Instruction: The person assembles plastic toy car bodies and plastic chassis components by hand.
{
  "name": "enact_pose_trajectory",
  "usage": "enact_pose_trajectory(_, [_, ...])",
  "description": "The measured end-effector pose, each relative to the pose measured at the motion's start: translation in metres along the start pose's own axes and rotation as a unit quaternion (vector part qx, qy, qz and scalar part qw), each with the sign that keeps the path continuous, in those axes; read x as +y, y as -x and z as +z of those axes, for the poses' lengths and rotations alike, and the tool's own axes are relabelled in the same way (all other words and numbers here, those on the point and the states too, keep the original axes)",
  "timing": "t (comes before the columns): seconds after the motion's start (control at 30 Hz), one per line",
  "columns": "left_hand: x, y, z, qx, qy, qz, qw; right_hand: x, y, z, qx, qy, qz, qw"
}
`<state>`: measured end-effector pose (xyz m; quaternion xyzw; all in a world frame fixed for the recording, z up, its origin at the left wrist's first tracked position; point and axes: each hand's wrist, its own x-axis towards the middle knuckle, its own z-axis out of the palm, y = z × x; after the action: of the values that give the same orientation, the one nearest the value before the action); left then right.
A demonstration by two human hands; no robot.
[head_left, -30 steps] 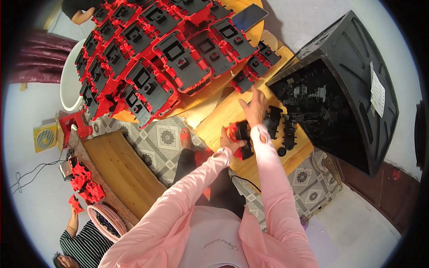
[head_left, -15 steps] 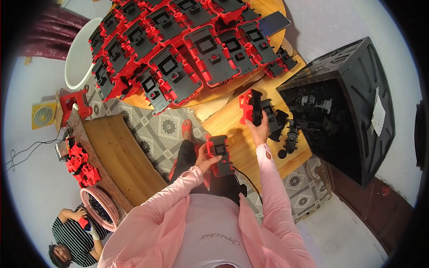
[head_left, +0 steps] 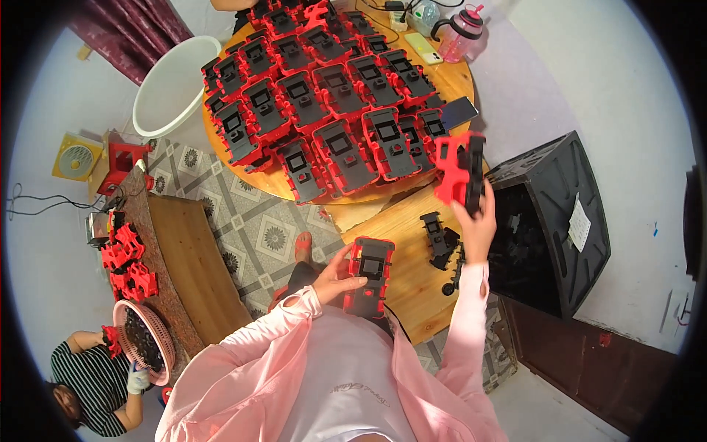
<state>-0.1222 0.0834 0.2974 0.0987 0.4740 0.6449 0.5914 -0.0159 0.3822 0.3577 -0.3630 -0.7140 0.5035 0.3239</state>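
Note:
My left hand (head_left: 336,280) grips the left edge of a red-rimmed black plastic housing (head_left: 370,287), its thumb across the front, close to my waist. Raised farther out to the right, my right hand (head_left: 479,227) grasps the lower end of a red-and-black plastic housing (head_left: 452,180). That one is turned edge-on, its black plate facing right. Behind it, many similar housings (head_left: 340,155) stand in stacked rows on a round wooden table (head_left: 254,177). Several loose black plastic parts (head_left: 434,234) lie on the wooden board below my right hand.
A large black crate (head_left: 582,243) with dark parts inside stands tilted at the right. The wooden board (head_left: 412,298) lies between it and me. A phone (head_left: 459,112) and pink bottle (head_left: 461,35) sit on the round table. At lower left, another person (head_left: 96,376) works beside a pink basket (head_left: 163,346).
My right hand has lifted its housing up and to the right, away from the board. My left hand keeps its housing. The view has shifted, showing more of the round table.

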Motion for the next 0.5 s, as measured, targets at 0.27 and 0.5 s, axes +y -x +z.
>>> enact_pose_trajectory(0.27, [0.025, 0.024, -0.016, 0.066, 0.013, 0.022, 0.997, -0.007, -0.073, 0.055, -0.002, 0.328, -0.137, 0.934])
enact_pose_trajectory(0.5, [0.017, 0.03, -0.025, 0.096, 0.028, 0.041, 0.994, -0.008, -0.082, 0.069, -0.043, 0.38, -0.126, 0.915])
